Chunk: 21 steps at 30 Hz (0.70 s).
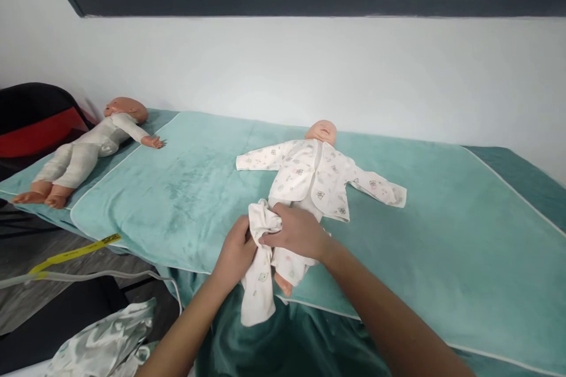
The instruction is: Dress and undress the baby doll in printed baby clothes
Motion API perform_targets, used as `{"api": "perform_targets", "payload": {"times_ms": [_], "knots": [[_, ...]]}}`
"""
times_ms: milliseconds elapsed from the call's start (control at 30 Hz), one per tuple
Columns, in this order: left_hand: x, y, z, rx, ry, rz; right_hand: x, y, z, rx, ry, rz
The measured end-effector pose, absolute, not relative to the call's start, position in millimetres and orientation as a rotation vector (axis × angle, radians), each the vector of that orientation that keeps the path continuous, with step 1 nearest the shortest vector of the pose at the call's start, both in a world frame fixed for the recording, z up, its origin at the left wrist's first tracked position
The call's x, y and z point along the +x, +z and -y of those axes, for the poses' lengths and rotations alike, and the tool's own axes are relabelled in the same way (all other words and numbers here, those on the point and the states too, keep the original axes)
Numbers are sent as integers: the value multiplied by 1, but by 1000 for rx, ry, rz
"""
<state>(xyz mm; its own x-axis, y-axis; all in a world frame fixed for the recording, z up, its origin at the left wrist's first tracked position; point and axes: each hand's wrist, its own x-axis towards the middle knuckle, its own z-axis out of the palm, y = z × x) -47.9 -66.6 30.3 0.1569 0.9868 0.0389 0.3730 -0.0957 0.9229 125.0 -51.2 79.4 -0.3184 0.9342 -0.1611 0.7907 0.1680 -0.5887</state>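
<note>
A baby doll [322, 130] lies on its back on a teal blanket [442, 235], dressed in a white patterned top [309, 174] with both sleeves spread out. My left hand [235, 250] and my right hand [295, 231] are both closed on the white patterned trousers [259, 283] at the doll's hips. The cloth is bunched at the waistband between my fingers, and one empty trouser leg hangs down over the blanket's front edge. One bare foot [283, 284] of the doll pokes out below my right hand.
A second doll [91, 144] in a plain white suit lies at the far left of the blanket. A black and red bag [38, 121] sits behind it. Yellow tape [73, 253] and crumpled pale fabric [106, 344] lie at the lower left. A white wall runs behind.
</note>
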Motion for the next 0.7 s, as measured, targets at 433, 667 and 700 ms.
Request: {"api": "perform_targets", "payload": {"times_ms": [433, 667, 700], "knots": [[-56, 11, 138, 1641, 796, -1583, 123, 70, 60, -1406, 745, 2515], [-41, 24, 122, 1560, 964, -1693, 123, 65, 66, -1301, 742, 2521], [-41, 27, 121, 1532, 988, -1711, 124, 65, 66, -1290, 760, 2505]]}}
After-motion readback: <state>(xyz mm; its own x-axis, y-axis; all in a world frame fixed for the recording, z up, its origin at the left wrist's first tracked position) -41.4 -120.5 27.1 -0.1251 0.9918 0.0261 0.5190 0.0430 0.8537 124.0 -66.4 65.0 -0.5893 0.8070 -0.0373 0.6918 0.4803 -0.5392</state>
